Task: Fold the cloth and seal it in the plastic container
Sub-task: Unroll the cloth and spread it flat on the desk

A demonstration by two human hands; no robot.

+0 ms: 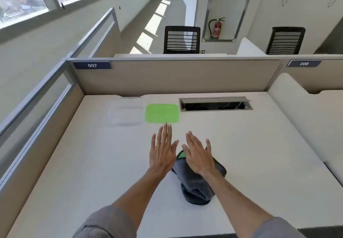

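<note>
head view: left hand (161, 153) and right hand (199, 156) hover flat, fingers spread, holding nothing; a crumpled grey cloth (196, 185) lies beneath. green lid (162, 113) sits beside the clear container (126, 113).

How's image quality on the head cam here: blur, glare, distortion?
Head view: strong wide-angle bowing of the partition rails and desk edges; the green lid and clear container are smeared, probably motion blur, and the container nearly washes out against the white desk; left hand, right hand and grey cloth are sharper; sun patches brighten the corridor floor, no harsh glare on the desk.
</note>
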